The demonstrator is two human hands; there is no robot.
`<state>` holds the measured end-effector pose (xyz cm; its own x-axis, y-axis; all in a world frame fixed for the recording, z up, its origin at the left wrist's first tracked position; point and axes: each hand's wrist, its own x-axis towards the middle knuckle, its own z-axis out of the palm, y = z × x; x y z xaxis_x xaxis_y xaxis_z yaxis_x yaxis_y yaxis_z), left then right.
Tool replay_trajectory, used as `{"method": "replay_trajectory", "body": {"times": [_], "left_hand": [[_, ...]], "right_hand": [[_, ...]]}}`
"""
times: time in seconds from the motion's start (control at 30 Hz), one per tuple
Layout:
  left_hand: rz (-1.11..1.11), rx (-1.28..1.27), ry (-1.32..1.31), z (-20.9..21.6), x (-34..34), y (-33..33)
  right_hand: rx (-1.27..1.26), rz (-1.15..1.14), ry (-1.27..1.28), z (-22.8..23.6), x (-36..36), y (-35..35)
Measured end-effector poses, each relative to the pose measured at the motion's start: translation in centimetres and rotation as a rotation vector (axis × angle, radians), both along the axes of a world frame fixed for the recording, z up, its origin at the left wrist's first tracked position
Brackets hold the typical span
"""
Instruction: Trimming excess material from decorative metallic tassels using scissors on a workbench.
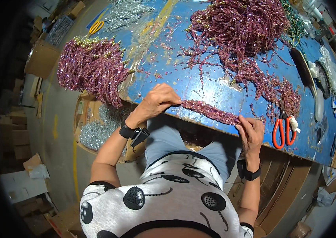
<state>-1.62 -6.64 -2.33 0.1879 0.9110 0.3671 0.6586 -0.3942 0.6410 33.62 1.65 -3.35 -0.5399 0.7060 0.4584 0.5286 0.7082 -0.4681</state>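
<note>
A bundle of pink glittery beaded strands [211, 112] is stretched between my two hands at the near edge of the blue table. My left hand [159, 100] pinches its left end with thumb and fingers closed. At the other end, the fingertips of my right hand [251, 133] are closed on the strands. Red-handled scissors [283, 133] lie just right of my right hand, blades pointing away. A large heap of the same pink strands [243, 27] spreads over the far middle, trailing loose pieces toward the right.
A neat pile of pink strands [92, 69] overhangs the table's left edge. Yellow-handled scissors [96, 27] and silver strands [126, 14] lie at the far left. A dark-bristled brush [302, 66] rests at the right. Below the left edge stands a carton [81, 109] with silver strands.
</note>
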Motion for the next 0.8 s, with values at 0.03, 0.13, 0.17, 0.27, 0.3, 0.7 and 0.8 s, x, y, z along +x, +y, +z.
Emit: {"method": "replay_trajectory", "body": {"times": [0.03, 0.13, 0.17, 0.27, 0.3, 0.7, 0.8], "left_hand": [[0.000, -0.001, -0.001, -0.1, -0.1, 0.0], [-0.024, -0.012, -0.023, -0.4, -0.1, 0.4], [-0.018, -0.005, -0.043, -0.3, -0.1, 0.5], [0.008, -0.024, -0.014, 0.0, -0.2, 0.4], [0.019, -0.041, -0.030, 0.1, -0.3, 0.2], [0.016, -0.034, -0.021, 0.0, -0.4, 0.0], [0.001, -0.026, -0.041, 0.0, -0.2, 0.4]], "right_hand": [[-0.001, 0.000, -0.001, 0.0, 0.1, 0.0], [0.016, -0.017, -0.013, 0.2, 0.4, -0.4], [0.042, -0.023, -0.024, 0.2, 0.4, -0.4], [0.078, -0.044, -0.017, 0.3, 0.2, -0.3], [0.072, -0.071, 0.007, 0.1, 0.1, -0.3], [0.109, -0.156, -0.033, 0.1, 0.8, -0.8], [0.106, -0.153, -0.026, 0.0, 1.4, -0.9]]}}
